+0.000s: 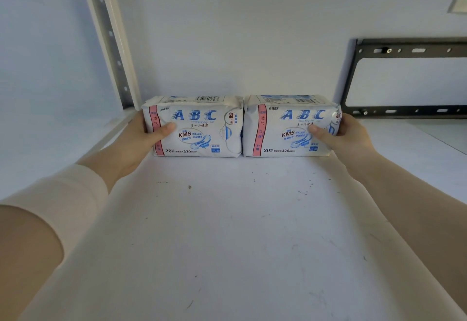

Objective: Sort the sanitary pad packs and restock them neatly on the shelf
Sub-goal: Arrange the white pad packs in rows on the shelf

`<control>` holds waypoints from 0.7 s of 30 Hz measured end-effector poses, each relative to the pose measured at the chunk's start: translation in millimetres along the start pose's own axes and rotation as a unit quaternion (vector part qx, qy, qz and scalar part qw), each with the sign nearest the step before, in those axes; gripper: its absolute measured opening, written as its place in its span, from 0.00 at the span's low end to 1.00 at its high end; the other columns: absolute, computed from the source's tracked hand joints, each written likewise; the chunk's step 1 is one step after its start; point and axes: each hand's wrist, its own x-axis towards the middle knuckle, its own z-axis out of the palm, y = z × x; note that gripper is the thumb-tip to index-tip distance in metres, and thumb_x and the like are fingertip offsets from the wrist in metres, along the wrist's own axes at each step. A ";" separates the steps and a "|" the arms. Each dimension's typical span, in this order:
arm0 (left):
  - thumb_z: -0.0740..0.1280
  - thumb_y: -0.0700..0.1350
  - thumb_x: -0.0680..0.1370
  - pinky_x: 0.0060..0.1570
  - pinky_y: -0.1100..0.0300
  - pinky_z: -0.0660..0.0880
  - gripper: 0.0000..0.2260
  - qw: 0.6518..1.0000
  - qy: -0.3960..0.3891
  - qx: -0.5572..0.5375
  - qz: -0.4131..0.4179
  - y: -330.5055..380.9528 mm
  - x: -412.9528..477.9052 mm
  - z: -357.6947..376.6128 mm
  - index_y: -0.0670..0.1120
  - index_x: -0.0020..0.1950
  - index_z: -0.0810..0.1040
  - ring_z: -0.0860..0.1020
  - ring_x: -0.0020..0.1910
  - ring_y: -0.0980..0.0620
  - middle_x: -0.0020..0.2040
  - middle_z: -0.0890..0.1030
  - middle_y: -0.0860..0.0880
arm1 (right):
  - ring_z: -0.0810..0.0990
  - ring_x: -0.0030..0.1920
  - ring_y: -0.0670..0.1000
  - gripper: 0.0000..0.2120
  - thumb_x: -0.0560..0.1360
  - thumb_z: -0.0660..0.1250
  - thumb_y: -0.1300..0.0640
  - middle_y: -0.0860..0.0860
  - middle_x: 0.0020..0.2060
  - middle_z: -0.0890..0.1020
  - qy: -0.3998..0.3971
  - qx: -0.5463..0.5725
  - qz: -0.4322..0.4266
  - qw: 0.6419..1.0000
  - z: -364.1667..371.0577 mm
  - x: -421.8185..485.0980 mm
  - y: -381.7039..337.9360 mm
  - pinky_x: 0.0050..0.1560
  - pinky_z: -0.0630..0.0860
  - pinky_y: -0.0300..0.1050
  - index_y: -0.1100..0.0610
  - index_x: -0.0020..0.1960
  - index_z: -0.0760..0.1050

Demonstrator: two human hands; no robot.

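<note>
Two white sanitary pad packs with blue ABC lettering and a pink side stripe stand side by side, touching, near the back of the white shelf (pixel 227 219). My left hand (pixel 146 138) grips the left pack (pixel 199 128) at its left end, thumb across the front. My right hand (pixel 346 136) grips the right pack (pixel 285 128) at its right end, thumb on the front. Fingers behind the packs are hidden.
A white slotted upright (pixel 111 40) rises at the shelf's back left corner. A black metal bracket (pixel 404 78) is fixed to the wall at the back right. The white back wall stands just behind the packs. The shelf surface carries small scuff marks.
</note>
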 end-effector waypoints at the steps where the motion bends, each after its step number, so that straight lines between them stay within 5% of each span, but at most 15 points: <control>1: 0.65 0.43 0.76 0.47 0.70 0.77 0.20 1.000 0.004 0.003 -0.005 -0.6 -0.3 0.0 0.50 0.67 0.69 0.78 0.55 0.59 0.60 0.78 0.52 | 0.82 0.46 0.45 0.20 0.69 0.73 0.58 0.49 0.51 0.82 -0.004 -0.005 -0.002 1.000 0.3 -1.2 -0.7 0.45 0.79 0.38 0.57 0.59 0.73; 3: 0.63 0.42 0.77 0.45 0.72 0.75 0.19 1.000 0.000 0.010 -0.010 0.6 -3.7 1.4 0.48 0.68 0.68 0.79 0.54 0.61 0.59 0.78 0.53 | 0.81 0.46 0.43 0.20 0.70 0.72 0.58 0.48 0.51 0.82 -0.012 -0.009 -0.001 1.000 -0.6 -3.3 -1.9 0.43 0.78 0.35 0.57 0.60 0.74; 6: 0.64 0.41 0.77 0.48 0.70 0.76 0.22 1.000 -0.001 0.002 -0.022 2.2 -10.2 0.1 0.47 0.70 0.66 0.76 0.60 0.56 0.63 0.77 0.51 | 0.79 0.55 0.47 0.25 0.71 0.72 0.56 0.47 0.55 0.80 -0.003 -0.030 0.012 0.999 -0.9 -9.3 -3.8 0.57 0.75 0.43 0.58 0.65 0.69; 8: 0.65 0.42 0.77 0.57 0.65 0.73 0.24 1.000 -0.001 0.005 -0.030 4.1 -16.4 -3.2 0.48 0.71 0.64 0.72 0.65 0.55 0.65 0.75 0.52 | 0.71 0.65 0.49 0.36 0.71 0.71 0.52 0.48 0.62 0.74 0.022 -0.071 0.029 0.997 -0.5 -16.1 -7.1 0.62 0.68 0.43 0.58 0.73 0.58; 11: 0.69 0.49 0.75 0.72 0.51 0.56 0.28 0.998 0.039 0.017 -0.046 9.4 -29.9 -0.7 0.51 0.73 0.62 0.59 0.73 0.53 0.72 0.67 0.54 | 0.60 0.72 0.51 0.46 0.72 0.70 0.48 0.51 0.73 0.62 0.055 -0.122 0.051 0.990 -0.1 -36.3 -16.2 0.64 0.61 0.42 0.55 0.76 0.43; 14: 0.65 0.46 0.78 0.67 0.57 0.56 0.29 0.989 0.122 0.054 -0.059 25.6 -55.4 15.7 0.50 0.76 0.56 0.56 0.74 0.52 0.75 0.60 0.53 | 0.57 0.73 0.50 0.45 0.72 0.70 0.47 0.52 0.75 0.57 0.069 -0.145 0.048 0.986 -0.2 -62.8 -23.7 0.66 0.59 0.42 0.56 0.76 0.45; 21: 0.60 0.46 0.80 0.64 0.63 0.57 0.25 0.968 0.114 0.211 -0.073 72.3 -148.6 47.5 0.47 0.75 0.57 0.60 0.72 0.50 0.74 0.62 0.49 | 0.57 0.73 0.52 0.39 0.73 0.68 0.49 0.55 0.73 0.57 0.029 -0.215 0.025 0.976 7.7 -149.9 -47.9 0.70 0.58 0.46 0.59 0.75 0.50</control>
